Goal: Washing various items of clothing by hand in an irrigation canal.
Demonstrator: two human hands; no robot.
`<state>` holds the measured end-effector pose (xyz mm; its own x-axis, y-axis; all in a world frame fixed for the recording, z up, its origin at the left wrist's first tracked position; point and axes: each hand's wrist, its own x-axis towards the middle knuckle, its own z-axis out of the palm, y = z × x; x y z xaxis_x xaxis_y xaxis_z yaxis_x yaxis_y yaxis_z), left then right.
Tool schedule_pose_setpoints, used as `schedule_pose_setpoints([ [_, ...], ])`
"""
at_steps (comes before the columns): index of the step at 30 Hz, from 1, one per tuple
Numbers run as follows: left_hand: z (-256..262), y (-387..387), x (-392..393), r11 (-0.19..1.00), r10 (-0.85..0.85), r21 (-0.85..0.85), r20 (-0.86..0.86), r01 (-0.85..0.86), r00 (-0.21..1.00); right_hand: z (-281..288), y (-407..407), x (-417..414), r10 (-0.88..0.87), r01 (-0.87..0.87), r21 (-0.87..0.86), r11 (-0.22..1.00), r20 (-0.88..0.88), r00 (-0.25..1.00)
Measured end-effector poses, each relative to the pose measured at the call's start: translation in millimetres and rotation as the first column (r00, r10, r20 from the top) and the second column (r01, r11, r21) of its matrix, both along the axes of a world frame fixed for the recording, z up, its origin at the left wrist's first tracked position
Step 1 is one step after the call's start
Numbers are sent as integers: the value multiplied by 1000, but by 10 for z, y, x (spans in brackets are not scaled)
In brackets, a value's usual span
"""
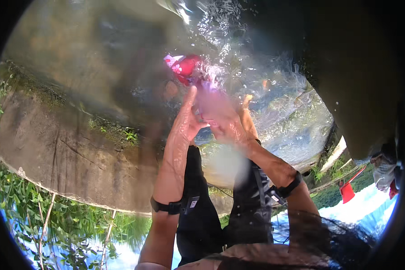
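Note:
Running water surrounds a wet red and pink cloth (186, 66) with a white flower pattern, just beyond my hands. My left hand (188, 116), wet, has its thumb and fingers around the near part of the cloth bundle. My right hand (224, 116) lies over the same bundle from the other side; glare and blur from drops on the lens hide its fingers. A purplish part of the cloth (207, 87) runs between the hands into the splashing water. Both forearms wear black straps with small devices.
A mossy concrete wall (87, 158) curves along the left, with plants behind it. My bare foot (248, 101) stands in shallow water. A large dark surface (351, 84) fills the right side. A red bucket-like container (347, 193) and a whitish mesh item (384, 173) are at the lower right.

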<state>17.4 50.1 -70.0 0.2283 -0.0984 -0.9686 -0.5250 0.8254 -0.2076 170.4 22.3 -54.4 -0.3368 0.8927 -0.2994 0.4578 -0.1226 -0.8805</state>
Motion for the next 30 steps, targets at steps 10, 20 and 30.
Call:
schedule_pose_setpoints([
  [10,642,-293,27,943,-326,74,37,323,945,2274,144,154,460,-465,66,883,-323,827],
  [20,1975,-541,4,837,461,-119,680,-534,570,2141,815,971,-635,180,-726,664,-419,649],
  [30,2638,-378,751,582,739,-262,566,-770,365,2119,483,168,-881,-217,-872,439,-371,-293],
])
